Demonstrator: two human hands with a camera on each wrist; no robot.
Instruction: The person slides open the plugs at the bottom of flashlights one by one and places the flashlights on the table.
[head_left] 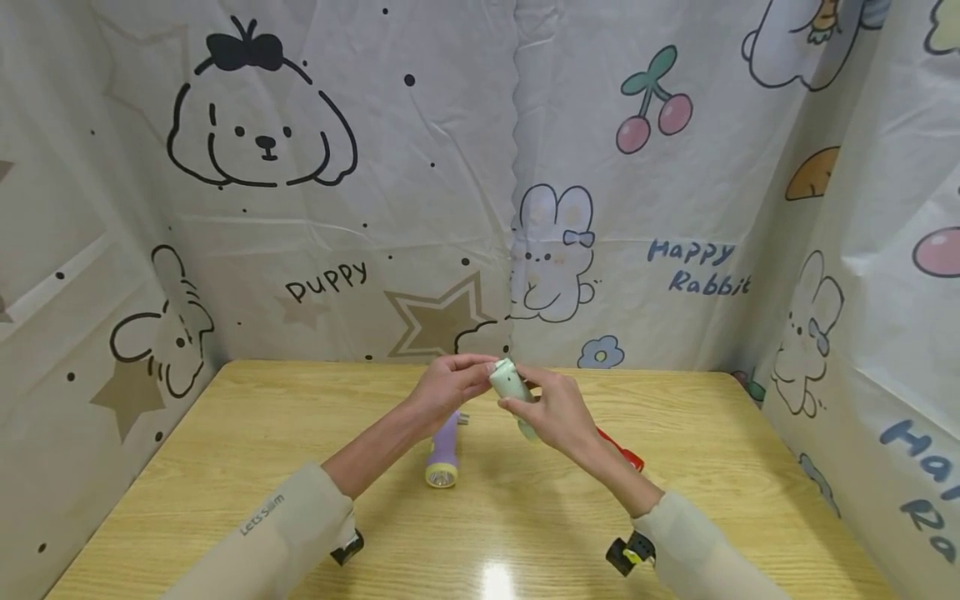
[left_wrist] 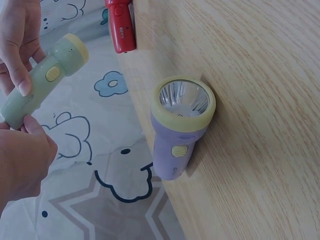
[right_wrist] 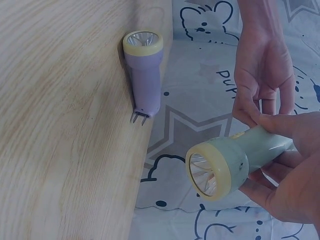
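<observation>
A pale green flashlight (head_left: 510,385) with a yellow head ring is held up above the far part of the table. My right hand (head_left: 558,410) grips its body, thumb on one side and fingers on the other. At its tail end, my left hand (head_left: 450,382) pinches it between thumb and fingers. The yellow switch shows on the green body in the left wrist view. Below the left hand lies a purple flashlight (head_left: 445,442), its yellow-rimmed lens facing me and two metal prongs (right_wrist: 138,119) out of its tail. Partly hidden behind the right forearm is a red flashlight (head_left: 626,454).
The wooden table (head_left: 300,433) ends at a printed cloth backdrop (head_left: 420,167), which also hangs along both sides. Dark wrist devices (head_left: 347,548) are worn below both sleeves.
</observation>
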